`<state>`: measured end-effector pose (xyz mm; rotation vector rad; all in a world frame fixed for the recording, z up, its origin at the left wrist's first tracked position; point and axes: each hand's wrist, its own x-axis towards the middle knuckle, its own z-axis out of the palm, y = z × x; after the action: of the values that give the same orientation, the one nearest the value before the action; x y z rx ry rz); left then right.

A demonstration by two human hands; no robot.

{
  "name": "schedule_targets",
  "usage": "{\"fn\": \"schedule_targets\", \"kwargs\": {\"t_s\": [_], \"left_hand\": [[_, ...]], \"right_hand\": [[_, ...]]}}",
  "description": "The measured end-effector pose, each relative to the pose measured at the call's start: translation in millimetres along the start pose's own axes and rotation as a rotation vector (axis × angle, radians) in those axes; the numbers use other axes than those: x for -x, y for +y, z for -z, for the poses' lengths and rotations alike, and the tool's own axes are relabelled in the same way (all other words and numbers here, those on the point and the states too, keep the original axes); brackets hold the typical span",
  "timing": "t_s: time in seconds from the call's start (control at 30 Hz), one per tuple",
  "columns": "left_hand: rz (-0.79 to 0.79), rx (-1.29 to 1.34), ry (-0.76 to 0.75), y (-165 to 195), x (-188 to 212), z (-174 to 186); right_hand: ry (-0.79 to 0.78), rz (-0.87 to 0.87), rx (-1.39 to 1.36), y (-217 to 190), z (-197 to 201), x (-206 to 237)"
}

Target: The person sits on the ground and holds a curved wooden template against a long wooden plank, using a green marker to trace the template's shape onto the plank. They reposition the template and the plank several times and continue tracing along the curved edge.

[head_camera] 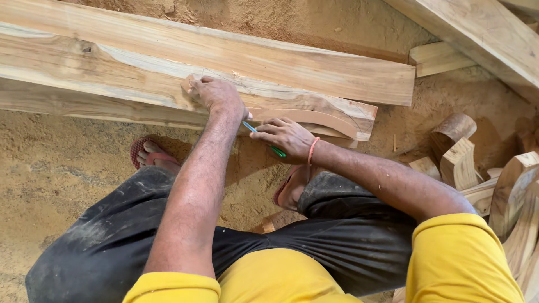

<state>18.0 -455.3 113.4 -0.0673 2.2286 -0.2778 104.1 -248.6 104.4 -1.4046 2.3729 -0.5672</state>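
Your curved wooden template (314, 118) lies flat on the lower plank (112, 84), mid-frame, long axis running roughly left-right w/ a slight tilt down toward the right. It stretches from under your left hand (216, 95) across to near the plank's right end.

Left hand: palm down, fingers curled and pressed on the template's left end, pinning it vs. the plank. It grips nothing, just bears down.

Right hand (283, 137): closed round a green-and-blue pen (264, 139), held slanted, tip up-left toward the template's lower edge, back end poking down-right out of the fist. Can't tell if the tip touches wood; the left wrist hides that spot.

Key relation: the template's free length lies right of and just above the right hand, so the right hand is the nearer one to the arc's lower edge; the left sits directly on the left end. The hands nearly touch at centre frame.

Around you: second plank (252, 56) above and behind the first, sawdust floor (56, 168), cut curved wood pieces (466, 163) stacked at right edge, your sandalled foot (154, 154) lower left of the hands.
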Motion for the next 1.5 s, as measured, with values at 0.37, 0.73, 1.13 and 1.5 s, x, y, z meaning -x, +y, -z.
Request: {"fn": "schedule_targets", "kwargs": {"t_s": [0.37,0.73,1.13,1.5], "left_hand": [[-0.014,-0.056,0.026,-3.4,20.7,10.7],[-0.017,-0.03,0.076,-8.0,3.6,7.5],[0.06,-0.085,0.115,26.5,-12.4,-10.1],[-0.077,-0.292,0.18,77.6,21.2,1.2]], "right_hand": [[-0.105,-0.032,0.062,-5.2,10.5,-4.3],[-0.197,-0.087,0.249,18.8,25.8,24.9],[0.086,-0.398,0.055,35.3,45.5,145.5],[0.385,-0.391,0.141,52.0,-4.0,176.5]]}}
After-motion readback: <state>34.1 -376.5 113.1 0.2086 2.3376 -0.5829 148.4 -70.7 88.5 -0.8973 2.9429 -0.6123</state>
